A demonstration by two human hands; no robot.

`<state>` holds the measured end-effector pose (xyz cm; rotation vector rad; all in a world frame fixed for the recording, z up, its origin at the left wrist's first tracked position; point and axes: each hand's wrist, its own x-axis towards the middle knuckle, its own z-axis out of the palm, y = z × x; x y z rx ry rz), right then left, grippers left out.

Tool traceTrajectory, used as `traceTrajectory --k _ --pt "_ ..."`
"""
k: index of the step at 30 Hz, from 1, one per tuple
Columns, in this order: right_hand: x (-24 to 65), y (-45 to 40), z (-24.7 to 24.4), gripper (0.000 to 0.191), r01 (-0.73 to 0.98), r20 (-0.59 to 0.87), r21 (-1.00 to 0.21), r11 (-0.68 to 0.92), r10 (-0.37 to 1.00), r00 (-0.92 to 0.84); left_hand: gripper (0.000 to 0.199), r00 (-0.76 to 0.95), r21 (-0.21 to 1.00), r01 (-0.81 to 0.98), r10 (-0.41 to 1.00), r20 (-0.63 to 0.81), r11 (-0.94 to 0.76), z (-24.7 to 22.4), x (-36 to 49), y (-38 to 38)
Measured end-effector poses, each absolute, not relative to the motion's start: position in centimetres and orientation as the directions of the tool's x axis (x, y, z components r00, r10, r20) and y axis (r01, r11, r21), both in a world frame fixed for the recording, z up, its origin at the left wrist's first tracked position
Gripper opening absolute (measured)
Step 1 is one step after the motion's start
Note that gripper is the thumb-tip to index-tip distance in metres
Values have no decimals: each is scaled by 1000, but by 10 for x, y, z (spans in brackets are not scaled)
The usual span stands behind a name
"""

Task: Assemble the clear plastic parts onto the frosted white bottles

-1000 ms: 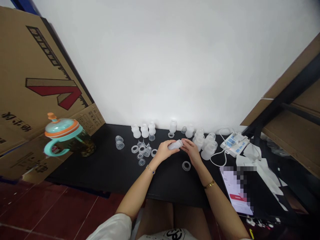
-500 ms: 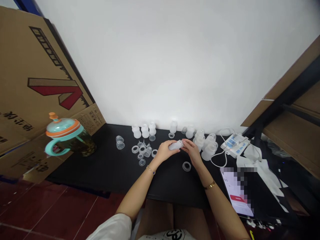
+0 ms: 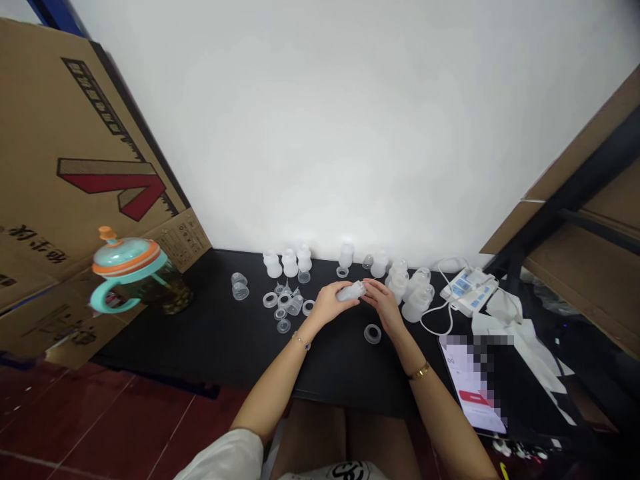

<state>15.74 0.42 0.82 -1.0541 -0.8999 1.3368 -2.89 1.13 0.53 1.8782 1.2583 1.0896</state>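
Note:
My left hand (image 3: 330,307) is wrapped round a small whitish baby bottle (image 3: 350,291), which lies tilted on its side with its threaded neck to the right. My right hand (image 3: 384,303) has its fingers bent against that neck; whether a small part sits between them is hidden. Below the hands, a translucent collar ring (image 3: 373,334) lies flat on the black table. To the left of my left hand is a cluster of rings (image 3: 270,300), clear silicone nipples (image 3: 295,305) and small discs (image 3: 284,325).
Several white bottles (image 3: 290,263) stand along the wall; capped bottles (image 3: 418,303) stand right of my right hand. Clear caps (image 3: 241,290) lie at left. A teal-lidded jug (image 3: 145,273) is far left. A corded white device (image 3: 469,291) and a tablet (image 3: 473,387) are at right.
Almost nothing differs. Both hands stay at the bottle in the same spot, and the view has shifted very slightly.

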Motion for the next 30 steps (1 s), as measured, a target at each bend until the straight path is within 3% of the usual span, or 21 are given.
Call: traceTrajectory --k 30 --pt "159 5 7 41 -244 -16 -970 3 997 78 47 216 786 477 919 329 -393 12 -29 7"
